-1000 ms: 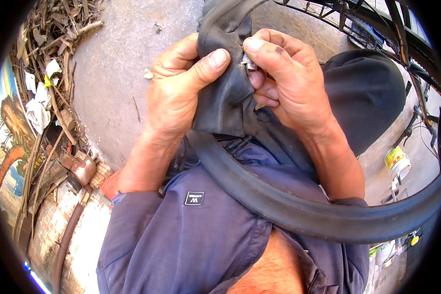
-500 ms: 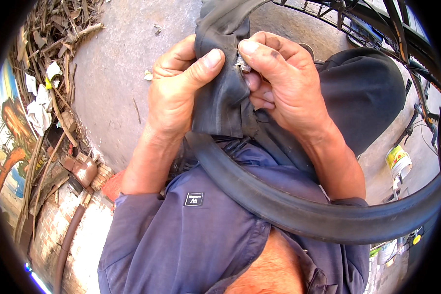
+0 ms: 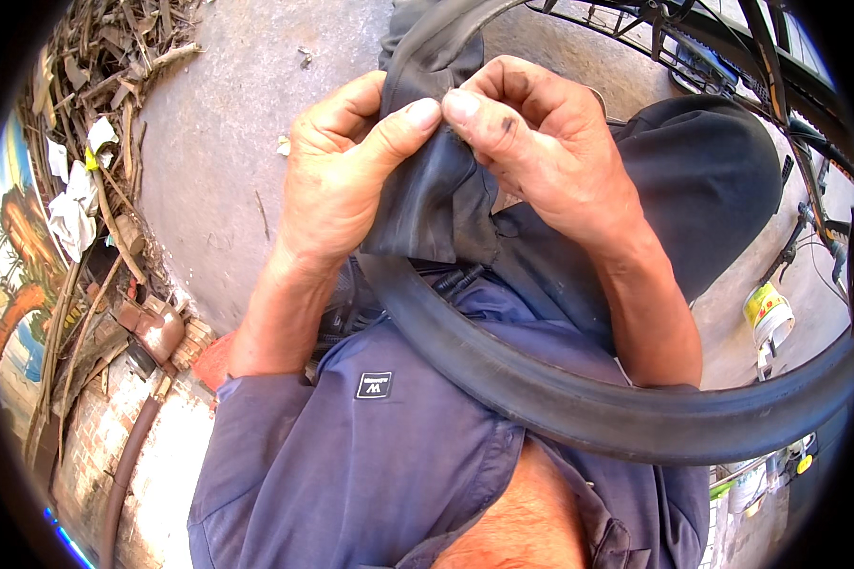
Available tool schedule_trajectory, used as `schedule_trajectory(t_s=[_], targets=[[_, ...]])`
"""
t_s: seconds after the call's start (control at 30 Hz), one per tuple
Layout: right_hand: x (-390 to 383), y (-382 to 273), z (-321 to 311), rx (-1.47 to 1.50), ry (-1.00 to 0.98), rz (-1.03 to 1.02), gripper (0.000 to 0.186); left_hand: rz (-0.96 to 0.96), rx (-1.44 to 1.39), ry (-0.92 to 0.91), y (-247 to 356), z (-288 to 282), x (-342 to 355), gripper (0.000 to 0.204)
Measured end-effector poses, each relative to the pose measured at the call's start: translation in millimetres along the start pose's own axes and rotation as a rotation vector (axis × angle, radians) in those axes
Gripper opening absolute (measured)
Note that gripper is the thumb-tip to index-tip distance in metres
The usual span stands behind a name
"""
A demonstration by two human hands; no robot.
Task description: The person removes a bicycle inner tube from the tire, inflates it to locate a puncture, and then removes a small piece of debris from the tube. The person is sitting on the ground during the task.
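A black rubber inner tube (image 3: pixel 579 398) loops from the right across my lap. Its flattened part lies over my left leg, between my hands. My left hand (image 3: pixel 337 171) grips this part from the left, thumb on top and fingers mostly tucked behind. From the other side my right hand (image 3: pixel 555 152) pinches the same stretch, its thumb tip almost meeting the left one. The fingertips under both thumbs are hidden, so anything small between them cannot be made out.
Part of a bicycle (image 3: pixel 778 85) stands at the upper right. A yellow and white tub (image 3: pixel 770 316) is at the right. Sticks and scraps (image 3: pixel 114 57) lie piled along the left, with white crumpled paper (image 3: pixel 74 213) among them. Concrete floor (image 3: pixel 228 123) extends beyond my hands.
My right thumb has moved slightly left, close to the left thumb. The small silvery-grey piece seen by the right fingers is now out of sight. The tube between the hands has shifted and folded.
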State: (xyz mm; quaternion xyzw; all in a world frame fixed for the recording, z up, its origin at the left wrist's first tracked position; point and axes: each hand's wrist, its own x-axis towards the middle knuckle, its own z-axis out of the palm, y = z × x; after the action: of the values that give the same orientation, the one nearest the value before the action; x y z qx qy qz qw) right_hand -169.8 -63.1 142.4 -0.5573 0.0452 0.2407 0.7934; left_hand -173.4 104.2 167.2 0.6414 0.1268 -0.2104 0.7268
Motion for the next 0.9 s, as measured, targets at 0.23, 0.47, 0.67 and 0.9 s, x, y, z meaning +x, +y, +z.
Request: schedule_trajectory(t_s=[0.23,0.47,0.67,0.9], targets=[[-0.3,0.6,-6.2,-0.292,-0.03,-0.056,0.026,0.018,0.156,-0.061,5.4,-1.6,1.9,0.014],[-1.0,-2.9,-6.1,-0.156,-0.068,-0.031,0.022,-0.018,0.078,-0.076,7.7,-1.9,2.1,0.016],[-3.5,-8.6,-7.7,0.284,-0.121,0.151,0.019,-0.048,-0.137,-0.107,8.4,0.3,2.3,0.02],[-3.0,-2.7,-1.1,0.606,-0.115,0.269,0.02,-0.018,-0.235,-0.115,3.2,-2.5,2.8,0.02]])
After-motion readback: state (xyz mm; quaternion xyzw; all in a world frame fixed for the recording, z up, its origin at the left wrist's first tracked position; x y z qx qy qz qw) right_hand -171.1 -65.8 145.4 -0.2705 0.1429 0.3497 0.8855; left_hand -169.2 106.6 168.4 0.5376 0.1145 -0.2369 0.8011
